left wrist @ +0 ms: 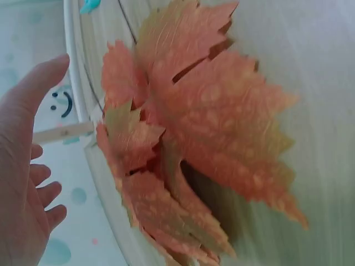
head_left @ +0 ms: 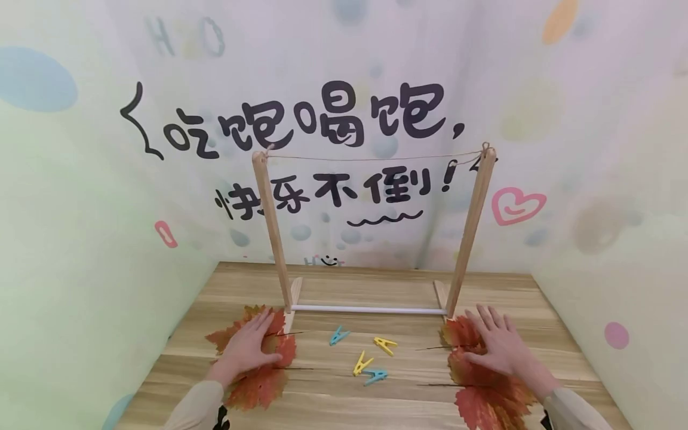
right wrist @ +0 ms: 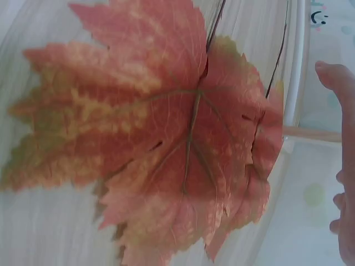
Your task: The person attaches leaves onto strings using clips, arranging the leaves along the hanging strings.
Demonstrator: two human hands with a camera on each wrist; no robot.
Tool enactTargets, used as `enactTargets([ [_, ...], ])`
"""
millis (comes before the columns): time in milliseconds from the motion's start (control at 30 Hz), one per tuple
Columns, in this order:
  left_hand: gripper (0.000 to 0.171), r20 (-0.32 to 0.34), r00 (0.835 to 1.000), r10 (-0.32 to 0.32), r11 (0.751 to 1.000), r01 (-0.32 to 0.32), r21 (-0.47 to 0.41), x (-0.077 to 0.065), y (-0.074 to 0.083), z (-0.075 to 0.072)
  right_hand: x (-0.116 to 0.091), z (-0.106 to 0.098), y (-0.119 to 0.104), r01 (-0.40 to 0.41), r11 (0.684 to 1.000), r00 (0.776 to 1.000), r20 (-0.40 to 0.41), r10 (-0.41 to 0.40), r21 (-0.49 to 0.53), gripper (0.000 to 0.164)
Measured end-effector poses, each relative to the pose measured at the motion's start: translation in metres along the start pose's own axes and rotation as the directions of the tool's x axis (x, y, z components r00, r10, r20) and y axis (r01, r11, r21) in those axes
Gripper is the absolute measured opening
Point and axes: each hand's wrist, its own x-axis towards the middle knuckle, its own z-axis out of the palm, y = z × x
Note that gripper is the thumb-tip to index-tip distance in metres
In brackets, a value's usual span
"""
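My left hand (head_left: 248, 347) is over a group of red-orange maple leaves (head_left: 263, 388) on the left of the table, fingers straight and thumb spread. On the right, my right hand (head_left: 501, 343) lies over more red maple leaves (head_left: 486, 406), its fingers also extended. Thin dark stems point inward from both groups. Between the hands lie several clothespins: a blue clothespin (head_left: 338, 336) and a yellow clothespin (head_left: 385, 344) farther back, another yellow clothespin (head_left: 362, 364) and a blue clothespin (head_left: 375, 375) nearer. In the left wrist view, overlapping leaves (left wrist: 222, 116) lie below the hand.
Behind the clothespins stands a wooden frame with a left post (head_left: 274, 233), a right post (head_left: 471, 233) and a white bottom rod (head_left: 368, 309). A thin string (head_left: 371, 159) joins the post tops. A wall with printed writing rises behind the wooden table (head_left: 365, 283).
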Motion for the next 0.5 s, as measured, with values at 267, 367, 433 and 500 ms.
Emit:
enactTargets([
  [267,0.085,0.002,1.0,0.0,0.996,0.001,-0.085,-0.008,0.017,0.009,0.005,0.006,-0.021,0.091,0.99,0.995,-0.05,-0.086,0.112,0.084],
  [367,0.08,-0.01,1.0,0.021,0.997,-0.022,-0.075,-0.009,0.022,0.014,0.007,0.009,-0.028,0.145,0.983,0.986,-0.095,-0.135,0.109,0.084],
  [433,0.077,-0.018,0.999,0.032,0.997,-0.033,-0.068,-0.009,0.024,0.017,0.006,0.012,-0.033,0.178,0.979,0.978,-0.126,-0.166,0.095,0.083],
  [500,0.075,-0.02,0.999,0.038,0.997,-0.04,-0.071,-0.009,0.026,0.019,0.006,0.015,-0.039,0.202,0.976,0.972,-0.142,-0.189,0.08,0.082],
])
